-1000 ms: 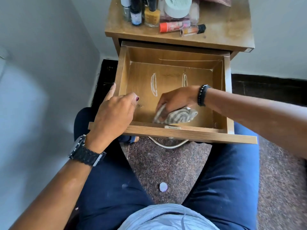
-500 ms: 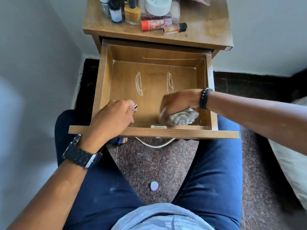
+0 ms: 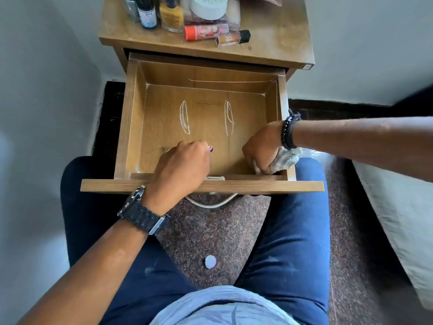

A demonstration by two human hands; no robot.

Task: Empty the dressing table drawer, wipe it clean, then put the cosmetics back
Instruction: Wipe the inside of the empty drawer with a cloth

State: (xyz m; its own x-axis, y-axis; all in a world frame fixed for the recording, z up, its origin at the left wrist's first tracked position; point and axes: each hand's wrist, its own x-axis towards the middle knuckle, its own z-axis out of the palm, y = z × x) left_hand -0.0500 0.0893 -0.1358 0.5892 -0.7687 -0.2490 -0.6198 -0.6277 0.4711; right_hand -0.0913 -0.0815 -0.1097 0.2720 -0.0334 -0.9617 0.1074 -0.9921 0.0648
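Observation:
The wooden drawer (image 3: 126,118) is pulled out over my lap and holds no cosmetics; white scratch marks show on its floor. My right hand (image 3: 261,148) grips a crumpled grey-white cloth (image 3: 284,159) and presses it into the front right corner of the drawer. My left hand (image 3: 181,165) lies over the drawer's front wall with its fingers curled down inside. The cosmetics stand on the table top (image 3: 276,38): an orange tube (image 3: 203,31), a lip gloss (image 3: 232,38), a yellow nail polish bottle (image 3: 171,16), a white jar (image 3: 208,5) and other bottles.
A metal handle (image 3: 210,204) hangs under the drawer front, above my knees. A small white round thing (image 3: 210,261) lies on the speckled floor between my legs. A pale wall runs close on the left, and a light mattress edge (image 3: 398,207) on the right.
My right hand has slid the cloth rightwards along the drawer's front wall into the right corner. My left hand has come down from above the rim and moved right along it.

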